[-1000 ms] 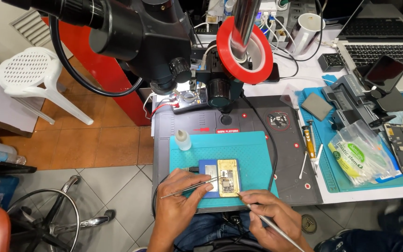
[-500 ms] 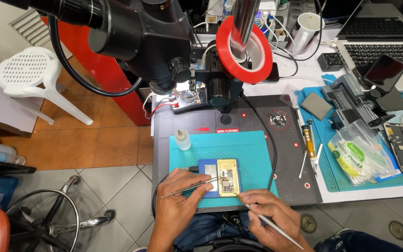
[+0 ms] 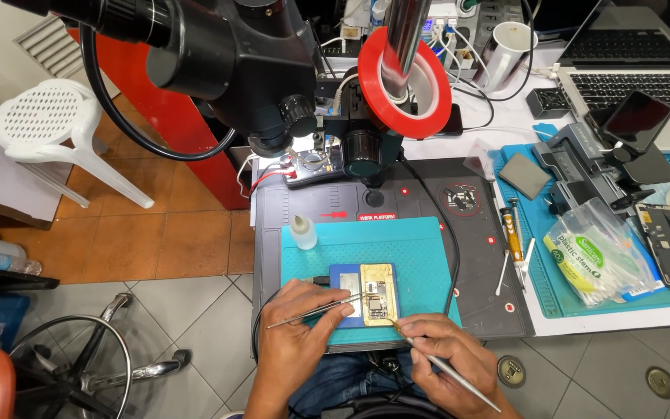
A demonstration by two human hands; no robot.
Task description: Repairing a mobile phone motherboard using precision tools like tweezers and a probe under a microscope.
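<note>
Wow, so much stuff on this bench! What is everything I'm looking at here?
Black stereo microscope: one, overhanging the bench top.
Red tape roll: one, ringed around the microscope's steel post.
Teal silicone work mat: one, bench centre.
Blue holder with gold-coloured circuit board: one, on the mat's near edge.
Small clear dropper bottle: one, mat's far left corner.
White mug: one, far side.
Silver laptop: one, far right.
Bag of cotton swabs: one, clear and green, right.
White plastic chair: one, on the floor at left.
Left hand: holds thin metal tweezers to the board.
Right hand: holds a slim metal probe at the board's corner.
</note>
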